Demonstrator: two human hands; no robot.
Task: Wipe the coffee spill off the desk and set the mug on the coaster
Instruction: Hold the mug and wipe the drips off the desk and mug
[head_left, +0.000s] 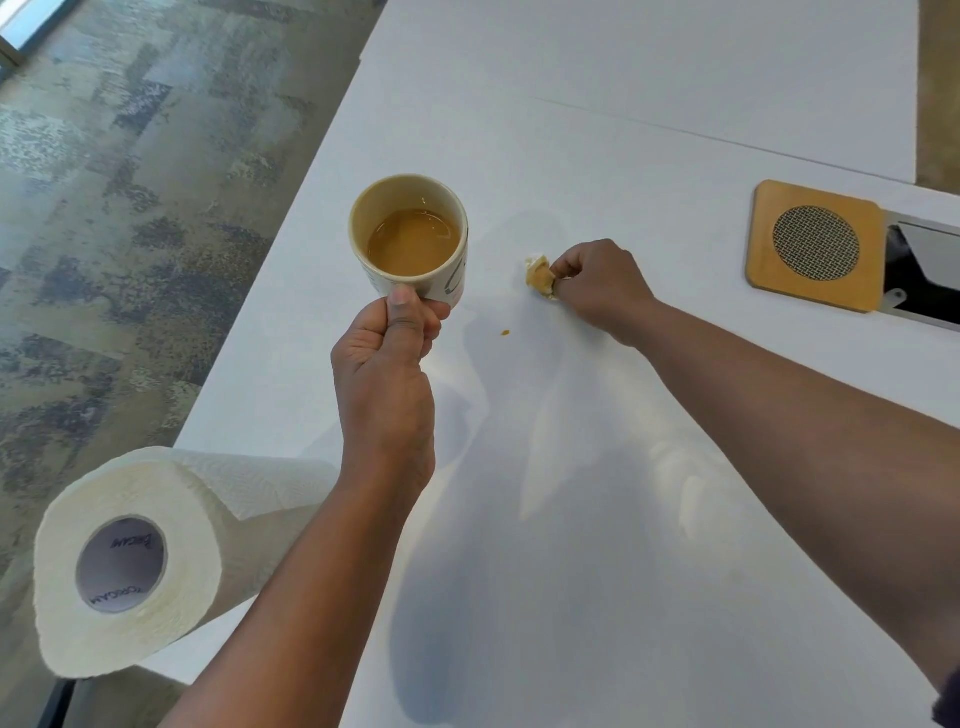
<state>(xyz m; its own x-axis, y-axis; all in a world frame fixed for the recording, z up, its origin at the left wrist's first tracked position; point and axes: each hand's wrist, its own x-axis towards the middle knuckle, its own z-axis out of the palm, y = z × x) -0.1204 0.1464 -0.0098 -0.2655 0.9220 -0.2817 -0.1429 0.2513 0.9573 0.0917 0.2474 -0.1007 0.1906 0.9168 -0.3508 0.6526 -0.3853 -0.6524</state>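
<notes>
My left hand (387, 358) grips the handle of a cream mug (410, 236) half full of light brown coffee and holds it above the white desk (597, 519). To its right, my right hand (597, 283) presses a small crumpled, coffee-stained paper wad (539, 275) against the desk. One small brown coffee drop (505, 332) lies on the desk between my hands. The square wooden coaster (815, 244) with a round mesh centre sits at the far right.
A paper towel roll (135, 556) lies on its side over the desk's near left edge. A metal cable hatch (922, 275) is set into the desk right of the coaster. Patterned carpet floor (130, 208) lies to the left.
</notes>
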